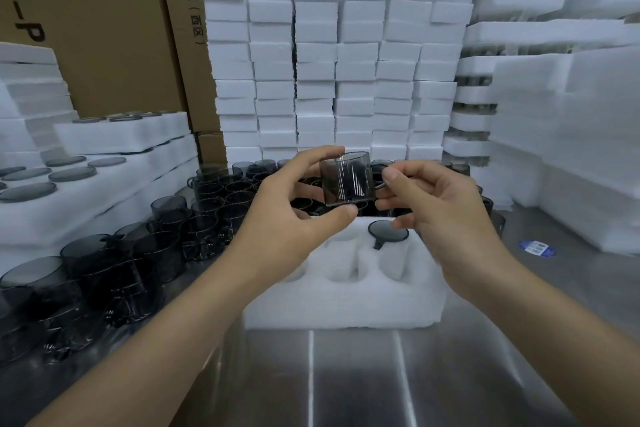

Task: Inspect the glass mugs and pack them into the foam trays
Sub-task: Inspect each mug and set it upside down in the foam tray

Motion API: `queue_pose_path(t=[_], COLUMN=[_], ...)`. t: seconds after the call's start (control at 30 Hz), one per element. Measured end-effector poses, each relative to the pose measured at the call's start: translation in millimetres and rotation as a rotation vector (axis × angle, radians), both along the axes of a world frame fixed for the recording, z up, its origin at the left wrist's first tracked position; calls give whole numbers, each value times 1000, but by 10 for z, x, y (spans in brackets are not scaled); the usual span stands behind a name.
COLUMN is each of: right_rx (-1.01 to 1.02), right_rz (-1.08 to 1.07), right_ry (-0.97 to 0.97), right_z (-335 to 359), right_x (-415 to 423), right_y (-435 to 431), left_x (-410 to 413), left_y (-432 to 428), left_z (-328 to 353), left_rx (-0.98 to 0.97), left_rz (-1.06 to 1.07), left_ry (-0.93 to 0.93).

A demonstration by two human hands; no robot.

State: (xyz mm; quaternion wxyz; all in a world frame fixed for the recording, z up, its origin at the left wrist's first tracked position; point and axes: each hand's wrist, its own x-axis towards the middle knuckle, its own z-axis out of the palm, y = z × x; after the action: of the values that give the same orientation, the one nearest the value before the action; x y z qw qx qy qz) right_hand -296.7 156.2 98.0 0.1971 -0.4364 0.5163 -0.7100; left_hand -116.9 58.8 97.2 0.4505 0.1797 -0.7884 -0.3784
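I hold one smoky grey glass mug [346, 180] up in the air above a white foam tray [346, 302]. My left hand [294, 204] pinches its body between thumb and fingers. My right hand [440, 208] grips its handle on the right side. The tray lies on the steel table just below and has several round pockets. One mug [388, 231] sits upside down in its back right pocket; the other visible pockets hold nothing.
Many loose grey mugs [138, 253] crowd the table at left and behind the tray. Filled foam trays [104, 163] are stacked at left, a wall of foam blocks [329, 62] rises behind, more foam [571, 149] at right. Cardboard boxes [104, 28] stand at back left.
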Motion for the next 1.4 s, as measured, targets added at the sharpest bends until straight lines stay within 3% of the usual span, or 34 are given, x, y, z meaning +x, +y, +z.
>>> queue_pose_path(t=[0.23,0.53,0.93,1.3,1.4], right_rx=[19,52,68,275,274], right_rz=[-24,-198,-212,-24,-66], right_ry=[38,-7,227,407,463], right_z=[-19,-8,-53,-80,-76], right_x=[-67,-253,-269,-330,-347], right_y=[-31,-53,-66,-65,-53], left_x=[-9,-179,-433,-411,-404], left_y=[40,255,456,468,472], left_z=[38,-201,-306,-337,-345], left_rx=[151,-127,-387,-437,-461], left_rz=[-97,115,273,315,309], left_ry=[11,-296,-324,-389,-390])
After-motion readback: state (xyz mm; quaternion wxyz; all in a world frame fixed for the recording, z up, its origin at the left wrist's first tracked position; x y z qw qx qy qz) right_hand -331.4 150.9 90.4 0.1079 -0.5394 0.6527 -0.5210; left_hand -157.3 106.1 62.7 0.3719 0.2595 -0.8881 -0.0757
